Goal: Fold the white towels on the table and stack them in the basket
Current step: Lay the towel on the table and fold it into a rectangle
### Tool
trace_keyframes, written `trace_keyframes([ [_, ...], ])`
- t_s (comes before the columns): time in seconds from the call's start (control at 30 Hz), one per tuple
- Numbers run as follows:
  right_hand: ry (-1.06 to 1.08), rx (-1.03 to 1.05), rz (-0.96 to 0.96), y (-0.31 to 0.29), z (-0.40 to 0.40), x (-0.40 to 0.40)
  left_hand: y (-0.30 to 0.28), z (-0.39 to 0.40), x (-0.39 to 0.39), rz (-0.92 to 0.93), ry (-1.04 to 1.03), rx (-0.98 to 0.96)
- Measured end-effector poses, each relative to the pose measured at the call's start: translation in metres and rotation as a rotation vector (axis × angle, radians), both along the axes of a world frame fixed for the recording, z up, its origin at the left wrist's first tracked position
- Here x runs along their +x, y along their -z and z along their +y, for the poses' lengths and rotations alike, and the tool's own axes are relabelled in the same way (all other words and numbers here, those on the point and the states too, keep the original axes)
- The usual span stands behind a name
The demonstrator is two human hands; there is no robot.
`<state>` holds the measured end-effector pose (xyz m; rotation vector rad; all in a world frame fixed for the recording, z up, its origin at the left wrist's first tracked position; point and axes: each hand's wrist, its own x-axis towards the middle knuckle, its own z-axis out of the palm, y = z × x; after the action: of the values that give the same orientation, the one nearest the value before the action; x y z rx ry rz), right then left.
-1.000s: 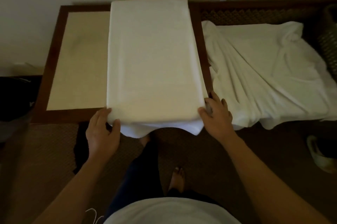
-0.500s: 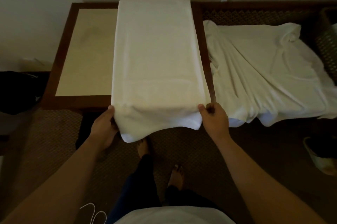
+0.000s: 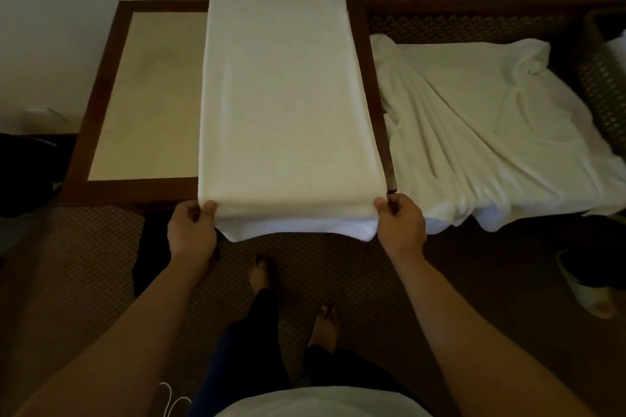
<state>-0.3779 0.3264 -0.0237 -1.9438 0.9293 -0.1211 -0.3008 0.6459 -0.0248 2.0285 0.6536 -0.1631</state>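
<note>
A person's left hand [image 3: 191, 228] pinches the near left corner of a folded towel [image 3: 288, 111], thumb on top and fingers curled beneath; the towel stretches away from the grip across a table [image 3: 105, 104], its near edge overhanging. The right hand [image 3: 401, 223] pinches the near right corner likewise. Right of that grip lies a rumpled towel [image 3: 491, 131], a basket [image 3: 603, 84] beyond

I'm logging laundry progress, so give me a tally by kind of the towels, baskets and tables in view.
Folded white towel, both near corners pinched by the left hand and right hand: 1
Unfolded, crumpled white towel: 1
Wicker basket, partly cut off at the right edge: 1
Wooden table: 1
Total: 4
</note>
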Motion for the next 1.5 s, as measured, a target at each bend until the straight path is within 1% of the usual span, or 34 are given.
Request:
trace_keyframes([
  [0.07, 0.036, 0.061, -0.008, 0.005, 0.005, 0.005, 0.0, -0.003, 0.0, 0.008, -0.027, -0.014],
  [0.1, 0.054, 0.09, -0.013, 0.006, 0.007, 0.006, 0.001, -0.002, 0.0, 0.018, -0.047, -0.054],
  [0.2, 0.074, 0.143, -0.049, 0.006, 0.006, 0.003, 0.006, 0.007, 0.002, 0.029, -0.131, -0.329],
  [0.27, 0.049, 0.107, -0.064, 0.005, 0.001, -0.001, 0.004, 0.01, 0.003, 0.052, -0.171, -0.484],
  [0.33, 0.018, 0.074, -0.08, 0.004, -0.004, -0.002, -0.002, 0.01, 0.002, 0.047, -0.173, -0.526],
  [0.4, -0.016, 0.082, -0.092, 0.001, -0.006, 0.0, -0.009, 0.008, 0.005, 0.068, -0.175, -0.515],
  [0.5, -0.066, 0.107, -0.034, -0.008, -0.008, 0.007, -0.014, 0.011, 0.009, 0.11, -0.147, -0.591],
  [0.53, -0.08, 0.104, -0.016, -0.01, -0.009, 0.008, -0.012, 0.015, 0.009, 0.091, -0.115, -0.551],
  [0.57, -0.078, 0.088, -0.017, -0.01, -0.011, 0.008, -0.011, 0.018, 0.01, 0.068, -0.074, -0.457],
  [0.63, -0.047, -0.003, -0.024, -0.007, -0.015, 0.008, -0.007, 0.02, 0.008, 0.013, -0.015, -0.197],
  [0.67, -0.029, -0.053, -0.007, -0.005, -0.014, 0.008, -0.004, 0.019, 0.007, -0.014, 0.0, -0.1],
  [0.73, 0.018, -0.077, 0.007, -0.003, -0.009, 0.009, -0.005, 0.009, 0.003, -0.059, 0.004, -0.012],
  [0.8, 0.046, -0.01, 0.013, 0.002, -0.004, 0.011, -0.005, -0.004, -0.001, -0.079, -0.046, 0.012],
  [0.9, 0.015, 0.068, 0.014, 0.007, -0.005, 0.009, -0.003, -0.011, -0.004, -0.077, -0.125, -0.017],
  [1.03, -0.082, 0.111, -0.115, 0.002, -0.008, -0.004, 0.007, -0.002, -0.003, -0.067, -0.102, -0.103],
  [1.1, -0.11, 0.139, -0.144, 0.003, -0.007, -0.007, 0.008, 0.001, -0.004, -0.062, -0.074, -0.111],
  [1.17, -0.12, 0.18, -0.125, 0.011, -0.008, -0.006, 0.008, 0.003, -0.003, -0.049, -0.071, -0.139],
  [1.3, -0.112, 0.227, -0.062, 0.023, -0.008, -0.001, 0.016, 0.007, 0.003, 0.009, -0.149, -0.297],
  [1.4, -0.121, 0.309, -0.025, 0.025, -0.005, 0.002, 0.021, 0.012, 0.001, 0.037, -0.131, -0.416],
  [1.5, -0.206, 0.349, 0.0, 0.025, -0.003, 0.002, 0.019, 0.014, 0.0, 0.082, -0.064, -0.486],
])
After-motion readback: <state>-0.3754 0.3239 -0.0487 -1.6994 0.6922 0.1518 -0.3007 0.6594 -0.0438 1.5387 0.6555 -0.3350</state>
